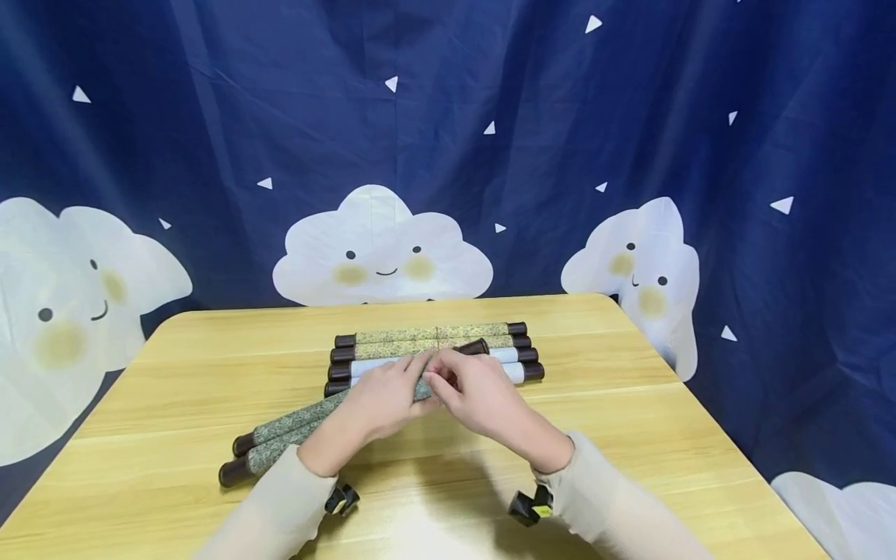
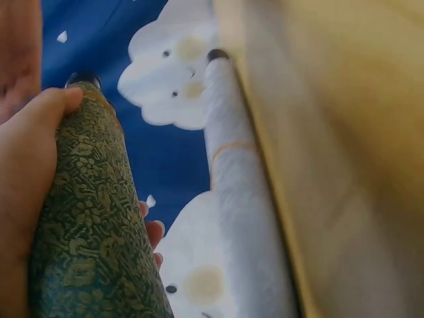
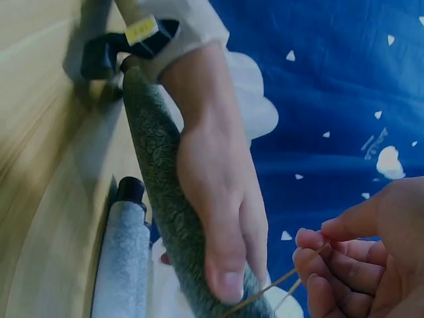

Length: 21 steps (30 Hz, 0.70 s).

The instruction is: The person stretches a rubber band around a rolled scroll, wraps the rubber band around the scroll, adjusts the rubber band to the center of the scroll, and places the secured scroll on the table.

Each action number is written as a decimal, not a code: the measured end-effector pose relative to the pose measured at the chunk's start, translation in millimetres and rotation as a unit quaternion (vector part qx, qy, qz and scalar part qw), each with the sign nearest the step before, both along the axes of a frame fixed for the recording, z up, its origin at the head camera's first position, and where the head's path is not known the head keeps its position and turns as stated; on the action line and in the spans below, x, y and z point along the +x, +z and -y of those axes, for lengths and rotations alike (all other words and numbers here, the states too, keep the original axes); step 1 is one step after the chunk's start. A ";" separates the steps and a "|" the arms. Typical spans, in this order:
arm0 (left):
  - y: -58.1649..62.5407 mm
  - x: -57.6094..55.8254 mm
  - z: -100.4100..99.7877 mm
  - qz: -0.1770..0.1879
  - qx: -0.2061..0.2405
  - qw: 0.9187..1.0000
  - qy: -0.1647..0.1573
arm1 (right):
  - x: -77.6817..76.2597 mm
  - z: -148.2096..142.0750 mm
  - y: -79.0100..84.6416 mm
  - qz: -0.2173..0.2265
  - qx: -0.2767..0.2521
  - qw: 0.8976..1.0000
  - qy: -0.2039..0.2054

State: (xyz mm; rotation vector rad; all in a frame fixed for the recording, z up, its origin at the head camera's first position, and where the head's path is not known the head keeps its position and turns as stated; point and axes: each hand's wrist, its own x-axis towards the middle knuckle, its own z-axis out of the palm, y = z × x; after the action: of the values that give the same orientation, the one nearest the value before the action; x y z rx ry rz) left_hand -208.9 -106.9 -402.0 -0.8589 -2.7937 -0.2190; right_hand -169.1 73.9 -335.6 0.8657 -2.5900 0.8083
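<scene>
A green patterned scroll [image 1: 297,418], rolled from both ends with dark end knobs, slants above the table. My left hand [image 1: 381,398] grips its upper part; in the left wrist view the thumb lies on the green cloth [image 2: 86,212] and fingertips show on the far side. At its far end my right hand [image 1: 479,389] pinches a thin tan band [image 3: 265,289]. In the right wrist view two strands of this band stretch from the scroll to the right thumb and fingers.
Behind the hands lie a yellow patterned scroll [image 1: 395,350] and a pale blue scroll [image 1: 505,355], side by side on the wooden table [image 1: 616,435]. Tan bands circle them. A dark blue curtain [image 1: 448,148] with white clouds hangs behind the table.
</scene>
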 end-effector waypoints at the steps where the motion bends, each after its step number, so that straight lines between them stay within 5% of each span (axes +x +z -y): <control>1: 3.6 -1.3 2.6 0.011 0.012 1.000 0.010 | 2.9 -2.4 -0.1 -0.006 -0.001 1.000 0.004; 7: 23.1 -6.1 21.5 0.065 0.092 0.992 0.048 | 13.3 -16.6 -7.6 -0.013 -0.005 1.000 0.004; 15: 30.5 -7.2 31.6 0.040 0.135 0.987 0.076 | 27.0 -12.6 -36.2 -0.015 0.011 0.999 0.026; 21: 30.0 -7.9 30.7 0.044 0.134 0.985 0.098 | 45.6 1.4 -48.5 -0.079 0.045 0.993 0.076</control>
State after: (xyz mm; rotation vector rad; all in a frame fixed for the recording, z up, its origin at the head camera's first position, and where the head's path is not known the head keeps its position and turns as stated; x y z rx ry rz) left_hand -216.8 -137.6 -372.0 -0.5196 -2.8157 -0.5948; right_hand -123.4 72.6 -384.1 1.1186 -2.4613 0.6367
